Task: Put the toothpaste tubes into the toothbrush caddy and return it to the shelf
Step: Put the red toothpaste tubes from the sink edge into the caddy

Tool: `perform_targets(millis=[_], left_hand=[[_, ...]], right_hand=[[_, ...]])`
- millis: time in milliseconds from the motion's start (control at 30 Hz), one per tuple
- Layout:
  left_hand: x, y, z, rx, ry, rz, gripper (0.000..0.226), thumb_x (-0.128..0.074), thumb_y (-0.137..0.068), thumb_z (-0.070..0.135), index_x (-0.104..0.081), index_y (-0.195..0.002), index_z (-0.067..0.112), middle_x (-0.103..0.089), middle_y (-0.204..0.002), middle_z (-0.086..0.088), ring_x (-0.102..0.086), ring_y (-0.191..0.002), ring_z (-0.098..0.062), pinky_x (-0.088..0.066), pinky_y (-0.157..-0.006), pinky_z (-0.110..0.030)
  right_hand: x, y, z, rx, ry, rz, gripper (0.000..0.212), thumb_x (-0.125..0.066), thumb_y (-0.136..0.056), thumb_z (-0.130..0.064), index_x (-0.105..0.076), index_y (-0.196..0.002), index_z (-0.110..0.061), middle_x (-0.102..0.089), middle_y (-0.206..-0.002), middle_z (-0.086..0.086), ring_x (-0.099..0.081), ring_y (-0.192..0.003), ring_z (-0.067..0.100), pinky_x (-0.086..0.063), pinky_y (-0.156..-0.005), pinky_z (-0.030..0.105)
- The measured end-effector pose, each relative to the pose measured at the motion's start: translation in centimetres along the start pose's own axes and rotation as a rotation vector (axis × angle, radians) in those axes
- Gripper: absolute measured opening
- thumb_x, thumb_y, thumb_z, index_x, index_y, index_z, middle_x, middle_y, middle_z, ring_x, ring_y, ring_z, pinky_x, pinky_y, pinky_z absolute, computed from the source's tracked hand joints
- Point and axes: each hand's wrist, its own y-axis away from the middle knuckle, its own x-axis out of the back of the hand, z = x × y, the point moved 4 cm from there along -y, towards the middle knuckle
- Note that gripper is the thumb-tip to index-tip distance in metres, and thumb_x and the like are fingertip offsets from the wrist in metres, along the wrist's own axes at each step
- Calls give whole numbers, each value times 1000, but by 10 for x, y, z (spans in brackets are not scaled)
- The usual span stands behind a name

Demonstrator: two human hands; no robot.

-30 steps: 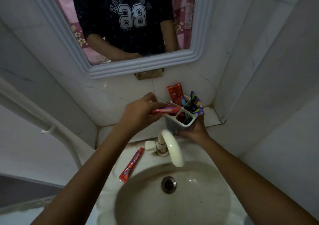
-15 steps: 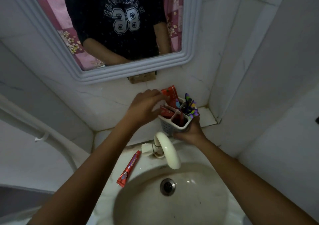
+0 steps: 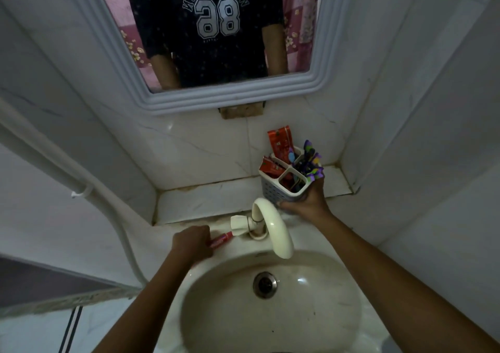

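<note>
My right hand (image 3: 307,203) grips the grey slotted toothbrush caddy (image 3: 273,190) from below, holding it above the tiled shelf (image 3: 205,198). Two red toothpaste tubes stand in its compartments: a tall one (image 3: 280,141) at the back and a shorter one (image 3: 270,167) on the left. Several purple and green toothbrushes (image 3: 309,160) fill the right compartment. My left hand (image 3: 192,243) is closed over a third red toothpaste tube (image 3: 221,239) lying on the sink rim left of the tap; only the tube's cap end shows.
A cream curved tap (image 3: 273,225) stands between my hands, its spout over the white sink (image 3: 338,271) and drain (image 3: 265,284). A framed mirror (image 3: 224,98) hangs above the shelf. Tiled walls close in on the right; a white pipe (image 3: 81,187) runs on the left.
My left hand let go of the tube it pushed into the caddy, then dropped down-left to the sink rim and closed on the tube lying there. My right hand kept holding the caddy.
</note>
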Motion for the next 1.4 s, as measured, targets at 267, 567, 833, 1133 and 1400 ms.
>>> perform_targets(millis=[267, 567, 833, 1133, 1400], left_hand=[[137, 29, 0, -100, 50, 411, 17, -62, -81, 30, -63, -98, 27, -70, -97, 1, -66, -95, -25, -52, -83, -38], [209, 34, 118, -556, -142, 666, 30, -63, -83, 47, -66, -110, 37, -69, -101, 9, -64, -92, -14, -45, -81, -34], [190, 1, 177, -659, -275, 472, 34, -64, -82, 29, -66, -116, 28, -58, -124, 1, -55, -116, -22, -42, -85, -38], [179, -16, 115, -416, 398, 676, 25, -69, -83, 25, -70, -107, 19, -68, -104, -3, -64, -83, -17, -54, -75, -33], [167, -29, 119, -321, 709, 632, 11, -69, -81, 17, -77, -89, 14, -76, -86, -5, -70, -75, -17, -59, -75, -34]], right_hand=[[2, 1, 4, -30, 19, -52, 113, -100, -55, -13, -36, -148, 0, -59, -136, 17, -61, -112, 21, -51, -85, 16], [4, 4, 0, -34, 11, -37, 114, -98, -58, -9, -33, -151, -3, -57, -140, 16, -61, -123, 28, -49, -95, 28], [2, -1, -9, -2, -41, -31, 112, -99, -51, 2, -40, -146, 1, -62, -135, 11, -64, -110, 1, -52, -89, 10], [3, 2, -3, -26, 12, -32, 112, -98, -56, -7, -36, -149, -2, -60, -136, 13, -63, -123, 23, -56, -99, 36], [4, 1, -4, -27, -10, -8, 109, -99, -54, -4, -39, -145, 2, -63, -131, 13, -66, -119, 16, -55, -94, 25]])
